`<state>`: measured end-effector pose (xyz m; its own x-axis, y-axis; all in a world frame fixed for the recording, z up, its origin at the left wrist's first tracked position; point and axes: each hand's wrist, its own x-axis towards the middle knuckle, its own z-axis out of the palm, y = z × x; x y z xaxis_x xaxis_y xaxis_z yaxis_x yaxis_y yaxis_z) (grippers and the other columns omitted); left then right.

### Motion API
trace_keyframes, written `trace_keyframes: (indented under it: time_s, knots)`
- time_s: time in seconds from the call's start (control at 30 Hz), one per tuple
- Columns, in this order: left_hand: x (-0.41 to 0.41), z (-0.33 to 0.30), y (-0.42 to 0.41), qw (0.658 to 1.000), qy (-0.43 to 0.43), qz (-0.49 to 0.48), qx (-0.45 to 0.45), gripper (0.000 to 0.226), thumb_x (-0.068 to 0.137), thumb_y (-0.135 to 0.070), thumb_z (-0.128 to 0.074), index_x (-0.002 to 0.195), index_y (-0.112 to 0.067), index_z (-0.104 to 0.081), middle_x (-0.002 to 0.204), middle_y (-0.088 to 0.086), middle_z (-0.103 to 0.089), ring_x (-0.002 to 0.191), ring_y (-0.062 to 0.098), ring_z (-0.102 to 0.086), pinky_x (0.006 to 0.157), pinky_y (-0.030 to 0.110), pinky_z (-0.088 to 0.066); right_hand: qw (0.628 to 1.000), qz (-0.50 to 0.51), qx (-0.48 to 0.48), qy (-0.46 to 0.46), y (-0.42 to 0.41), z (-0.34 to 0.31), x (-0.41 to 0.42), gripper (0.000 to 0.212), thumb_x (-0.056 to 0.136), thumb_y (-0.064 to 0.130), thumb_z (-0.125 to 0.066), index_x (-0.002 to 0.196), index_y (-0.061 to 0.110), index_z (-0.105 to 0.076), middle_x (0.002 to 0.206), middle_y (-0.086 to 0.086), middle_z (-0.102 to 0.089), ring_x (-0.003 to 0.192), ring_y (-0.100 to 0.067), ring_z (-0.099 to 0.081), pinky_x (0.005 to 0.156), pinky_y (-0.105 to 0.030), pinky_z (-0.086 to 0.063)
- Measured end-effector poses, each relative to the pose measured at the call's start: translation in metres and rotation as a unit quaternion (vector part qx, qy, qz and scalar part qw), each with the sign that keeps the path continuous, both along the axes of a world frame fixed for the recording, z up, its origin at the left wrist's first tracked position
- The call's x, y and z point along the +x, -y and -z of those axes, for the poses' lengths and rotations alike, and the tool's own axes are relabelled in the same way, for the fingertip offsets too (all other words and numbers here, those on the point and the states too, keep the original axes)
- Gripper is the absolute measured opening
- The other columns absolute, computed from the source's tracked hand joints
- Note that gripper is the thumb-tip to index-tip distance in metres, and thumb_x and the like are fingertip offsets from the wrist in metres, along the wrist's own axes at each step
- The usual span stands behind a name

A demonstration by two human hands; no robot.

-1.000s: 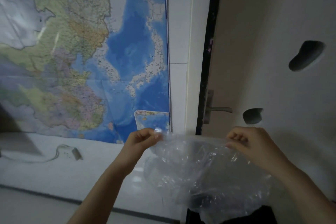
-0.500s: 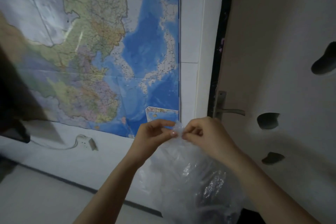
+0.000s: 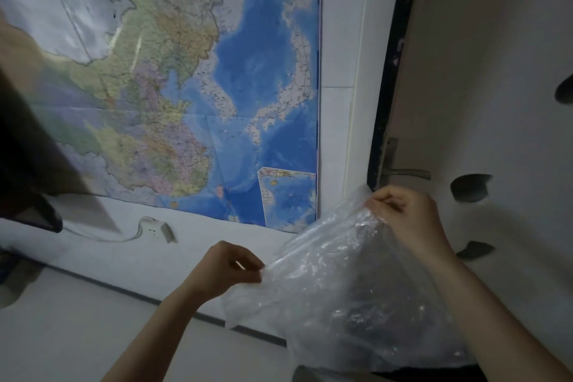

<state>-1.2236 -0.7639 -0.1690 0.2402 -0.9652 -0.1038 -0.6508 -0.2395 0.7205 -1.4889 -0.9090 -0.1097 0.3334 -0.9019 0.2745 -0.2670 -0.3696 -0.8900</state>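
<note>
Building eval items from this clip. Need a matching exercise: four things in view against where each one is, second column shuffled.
Things
1. plastic bag
2. map
3. door handle
4. socket

Places
A. on the door, just above the right hand in the view
B. low on the wall, under the map, with a cable attached
C. pinched at its top edge by the left hand and the right hand
D. spread over the wall, upper left of the view

Pairs: 1-C, 2-D, 3-A, 4-B
</note>
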Motion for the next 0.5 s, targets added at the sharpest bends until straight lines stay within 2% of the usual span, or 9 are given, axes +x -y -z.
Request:
trace_keyframes:
  time_s: [0.07, 0.13, 0.17, 0.23, 0.3, 0.37, 0.43, 0.5]
  knots:
    - [0.0, 0.001, 0.001, 1.0, -0.006, 0.022, 0.019, 0.039, 0.063, -0.026, -0.083, 0.098, -0.033, -0.069, 0.1, -0.009, -0.072, 0.086, 0.002, -0.067, 0.088, 0.028, -0.054, 0.999, -0.03, 0.015, -0.014, -0.001, 0.003, 0.004, 0.005, 0.079, 0.005, -0.068, 0.082, 0.003, -0.071, 0.077, -0.016, -0.072, 0.067, -0.021, -0.065, 0.056, -0.008, -0.047]
    - [-0.007, -0.005, 0.009, 0.998, -0.046, 0.031, 0.005, 0.077, 0.055, -0.042, -0.083, 0.125, -0.036, -0.052, 0.125, -0.016, -0.056, 0.109, -0.002, -0.054, 0.098, 0.023, -0.043, 0.997, -0.065, 0.019, -0.028, -0.004, 0.006, 0.013, 0.005, 0.079, 0.004, -0.068, 0.081, 0.002, -0.071, 0.078, -0.019, -0.072, 0.068, -0.025, -0.066, 0.056, -0.011, -0.049]
    - [-0.014, -0.01, 0.016, 0.997, -0.067, 0.036, -0.017, 0.089, 0.052, -0.049, -0.082, 0.132, -0.037, -0.044, 0.131, -0.02, -0.048, 0.117, -0.002, -0.047, 0.099, 0.021, -0.037, 0.996, -0.081, 0.017, -0.038, -0.006, 0.007, 0.018, 0.004, 0.078, 0.004, -0.068, 0.08, 0.002, -0.071, 0.077, -0.019, -0.072, 0.07, -0.03, -0.067, 0.059, -0.017, -0.052]
    - [-0.032, -0.018, 0.032, 0.992, -0.095, 0.065, -0.06, 0.097, 0.051, -0.055, -0.08, 0.136, -0.038, -0.037, 0.135, -0.023, -0.043, 0.121, -0.005, -0.043, 0.098, 0.016, -0.033, 0.993, -0.107, 0.016, -0.053, -0.012, 0.009, 0.029, 0.003, 0.077, 0.004, -0.069, 0.076, 0.005, -0.071, 0.076, -0.019, -0.072, 0.073, -0.034, -0.068, 0.066, -0.034, -0.055]
    - [-0.049, -0.02, 0.047, 0.989, -0.096, 0.09, -0.072, 0.083, 0.057, -0.049, -0.081, 0.131, -0.031, -0.047, 0.129, -0.014, -0.055, 0.114, 0.001, -0.052, 0.094, 0.017, -0.041, 0.991, -0.12, 0.015, -0.055, -0.014, 0.011, 0.036, 0.002, 0.076, 0.005, -0.07, 0.076, 0.006, -0.071, 0.076, -0.017, -0.073, 0.074, -0.031, -0.069, 0.071, -0.043, -0.056]
    - [-0.057, -0.016, 0.055, 0.99, -0.083, 0.088, -0.072, 0.042, 0.068, -0.032, -0.079, 0.106, -0.019, -0.066, 0.106, -0.001, -0.068, 0.097, 0.01, -0.062, 0.085, 0.027, -0.049, 0.993, -0.108, 0.017, -0.046, -0.012, 0.01, 0.038, 0.002, 0.075, 0.006, -0.072, 0.076, 0.007, -0.072, 0.077, -0.015, -0.073, 0.075, -0.03, -0.069, 0.074, -0.044, -0.056]
    - [-0.056, -0.009, 0.055, 0.988, -0.123, 0.075, -0.064, 0.013, 0.076, -0.02, -0.073, 0.084, -0.011, -0.072, 0.089, 0.005, -0.071, 0.084, 0.016, -0.065, 0.081, 0.031, -0.051, 0.996, -0.078, 0.011, -0.045, -0.009, 0.009, 0.036, 0.003, 0.073, 0.008, -0.074, 0.075, 0.007, -0.072, 0.076, -0.014, -0.074, 0.074, -0.028, -0.069, 0.076, -0.043, -0.055]
    - [-0.05, -0.001, 0.051, 0.978, -0.187, 0.068, -0.057, 0.013, 0.078, -0.018, -0.07, 0.08, -0.006, -0.072, 0.085, 0.009, -0.072, 0.082, 0.021, -0.066, 0.082, 0.033, -0.052, 0.997, -0.062, 0.012, -0.051, -0.007, 0.01, 0.035, 0.01, 0.071, 0.01, -0.076, 0.079, 0.008, -0.073, 0.078, -0.01, -0.074, 0.075, -0.024, -0.069, 0.077, -0.038, -0.056]
